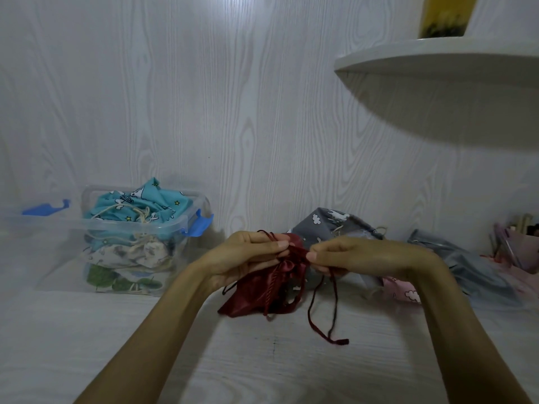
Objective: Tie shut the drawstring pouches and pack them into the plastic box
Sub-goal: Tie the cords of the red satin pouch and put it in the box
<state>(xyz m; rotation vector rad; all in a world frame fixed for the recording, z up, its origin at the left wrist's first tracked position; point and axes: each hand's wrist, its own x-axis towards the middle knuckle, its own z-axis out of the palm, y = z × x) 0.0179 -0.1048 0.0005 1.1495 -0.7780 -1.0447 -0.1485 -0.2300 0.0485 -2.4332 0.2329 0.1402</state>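
White woodgrain tabletop [116,330] under me; at its centre my left hand [248,258] and right hand [350,255] pinch the maroon satin pouch [262,293] by its cords [332,304]. It looks light, limp, slippery; box [137,243] at nine o'clock.

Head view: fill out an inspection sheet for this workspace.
Surface: white wood-grain table.
Job's things: dark red pouch held above the table, cords dangling; plastic box at left, open, already stacked with pouches, a teal one on top; grey pouch and pink pouch waiting behind.
Clutter: grey plastic bag; unclear items at far right.
Grippers: left hand and right hand pinch the red pouch's neck.
Cables: nothing seen.
Surroundings: white panelled wall, rounded shelf.
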